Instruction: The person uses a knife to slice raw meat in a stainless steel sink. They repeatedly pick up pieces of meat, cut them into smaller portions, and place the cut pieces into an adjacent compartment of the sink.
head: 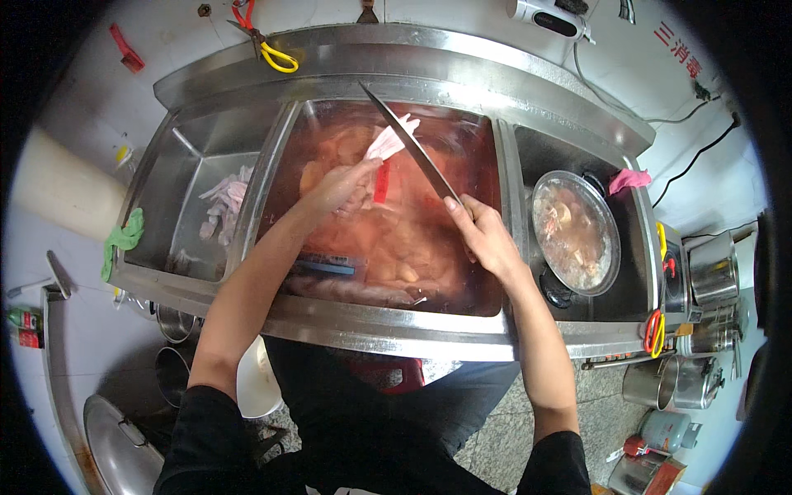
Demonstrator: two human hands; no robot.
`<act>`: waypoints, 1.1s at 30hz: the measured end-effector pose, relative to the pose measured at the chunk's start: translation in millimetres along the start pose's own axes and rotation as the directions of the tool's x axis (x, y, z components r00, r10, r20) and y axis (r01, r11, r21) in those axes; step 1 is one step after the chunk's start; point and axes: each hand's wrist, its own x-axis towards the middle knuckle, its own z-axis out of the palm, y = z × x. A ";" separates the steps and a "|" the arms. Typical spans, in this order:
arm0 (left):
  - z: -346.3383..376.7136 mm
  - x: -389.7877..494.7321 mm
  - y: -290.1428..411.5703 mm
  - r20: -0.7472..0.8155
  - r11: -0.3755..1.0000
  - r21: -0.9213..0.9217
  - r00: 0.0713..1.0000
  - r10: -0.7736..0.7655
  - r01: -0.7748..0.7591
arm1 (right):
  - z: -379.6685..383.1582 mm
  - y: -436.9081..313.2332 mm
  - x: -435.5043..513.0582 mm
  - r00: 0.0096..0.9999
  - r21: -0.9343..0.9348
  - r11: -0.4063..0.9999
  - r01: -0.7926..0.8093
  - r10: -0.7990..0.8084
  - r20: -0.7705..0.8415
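My left hand (354, 177) holds a pale, fringed piece of meat (391, 141), perhaps poultry feet, above the middle sink basin (267, 204). My right hand (484, 232) grips a long knife (413, 147) by its handle. The blade points up and to the left and crosses in front of the pale piece's right side; whether they touch, I cannot tell. Reddish water fills the middle basin, with meat pieces (405, 238) and a package (328, 267) with a printed label in it. Similar pale pieces (229, 195) lie in the left basin.
A pot (575, 232) of cloudy liquid and pieces stands in the right basin. Scissors (263, 46) hang above the back ledge, and others (654, 331) hang at the right edge. Green (124, 238) and pink (629, 180) cloths drape over the rims. A white bucket (257, 383) stands below.
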 end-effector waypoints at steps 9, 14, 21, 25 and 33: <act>4.2 -10.1 -5.2 0.072 0.979 -0.205 0.997 0.027 -0.012 | 4.9 -15.0 -5.3 0.999 -0.080 0.997 0.023 -0.020 0.037; 8.2 -15.1 -4.5 0.058 0.993 -0.091 0.995 0.086 -0.081 | 7.1 -17.1 -6.2 0.999 -0.093 0.996 -0.009 0.014 0.053; 15.4 -28.5 3.5 0.146 0.968 -0.251 0.989 0.030 0.008 | 14.0 -21.4 -9.6 0.997 -0.190 0.980 0.061 -0.051 0.055; 11.2 -34.1 7.7 0.249 0.946 -0.317 0.968 0.018 0.064 | 15.1 -25.6 -8.5 0.998 -0.248 0.968 0.037 -0.024 0.055; 8.9 -36.6 9.9 0.300 0.960 -0.268 0.954 0.007 0.078 | 17.6 -30.1 -7.9 0.999 -0.289 0.957 0.024 -0.013 0.041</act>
